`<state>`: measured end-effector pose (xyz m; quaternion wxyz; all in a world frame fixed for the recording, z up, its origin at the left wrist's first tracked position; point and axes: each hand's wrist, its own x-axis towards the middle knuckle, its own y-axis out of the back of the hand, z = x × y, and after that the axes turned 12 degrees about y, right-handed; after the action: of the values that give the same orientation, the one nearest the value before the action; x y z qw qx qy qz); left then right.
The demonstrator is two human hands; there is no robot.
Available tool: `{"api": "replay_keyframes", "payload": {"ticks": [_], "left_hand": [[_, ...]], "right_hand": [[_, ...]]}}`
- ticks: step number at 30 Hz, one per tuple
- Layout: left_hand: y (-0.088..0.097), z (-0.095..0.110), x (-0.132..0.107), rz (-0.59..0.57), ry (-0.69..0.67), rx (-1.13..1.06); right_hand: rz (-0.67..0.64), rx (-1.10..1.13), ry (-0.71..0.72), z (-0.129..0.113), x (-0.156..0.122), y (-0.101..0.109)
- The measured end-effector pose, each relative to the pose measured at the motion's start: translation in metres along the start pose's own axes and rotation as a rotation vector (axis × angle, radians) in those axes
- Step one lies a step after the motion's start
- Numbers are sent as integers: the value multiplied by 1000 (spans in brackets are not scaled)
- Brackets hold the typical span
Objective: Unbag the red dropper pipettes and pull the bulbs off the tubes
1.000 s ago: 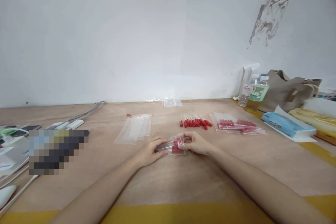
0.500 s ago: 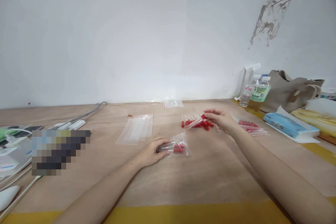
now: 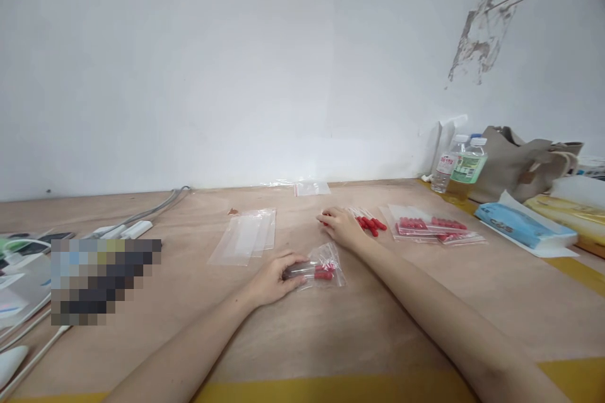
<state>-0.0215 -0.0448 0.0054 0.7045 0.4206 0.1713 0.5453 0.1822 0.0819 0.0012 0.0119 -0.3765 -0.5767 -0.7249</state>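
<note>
My left hand (image 3: 280, 278) rests on the table, thumb and fingers closed around a small clear zip bag (image 3: 334, 257). Inside the bag lie a few clear tubes with red ends (image 3: 324, 275), pointing right. Farther back, my right hand (image 3: 341, 227) covers the left part of a pile of similar red-ended clear tubes (image 3: 371, 224). Its fingers are bent down around a red end at the pile's left edge; the rest of that tube is hidden. Right of the pile lie filled zip bags (image 3: 411, 227) of red-ended tubes, overlapping.
Flat clear bags (image 3: 250, 236) lie fanned at left centre, and another bag (image 3: 312, 188) lies by the wall. Cables (image 3: 158, 209) and chargers are at left. At right stand bottles (image 3: 467, 164), a grey bag (image 3: 515, 160) and a blue tissue pack (image 3: 522, 227).
My right hand has moved left and down from the pile's right side, where it held a raised tube, to its left edge. The filled bags are now uncovered. My left hand has barely moved.
</note>
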Motion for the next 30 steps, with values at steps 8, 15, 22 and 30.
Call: {"api": "replay_keyframes", "payload": {"ticks": [8,15,22,30], "left_hand": [[-1,-2,0,-11,28,-13],[-2,-5,-1,-3,12,-19],[0,0,-2,17,0,15],[-1,0,-2,3,27,-11]], "right_hand": [[-113,-3,15,0,-9,5],[-114,28,-30,-3,-15,7],[115,91,-122,-17,-23,25],[-14,459,-229,-31,-57,42]]}}
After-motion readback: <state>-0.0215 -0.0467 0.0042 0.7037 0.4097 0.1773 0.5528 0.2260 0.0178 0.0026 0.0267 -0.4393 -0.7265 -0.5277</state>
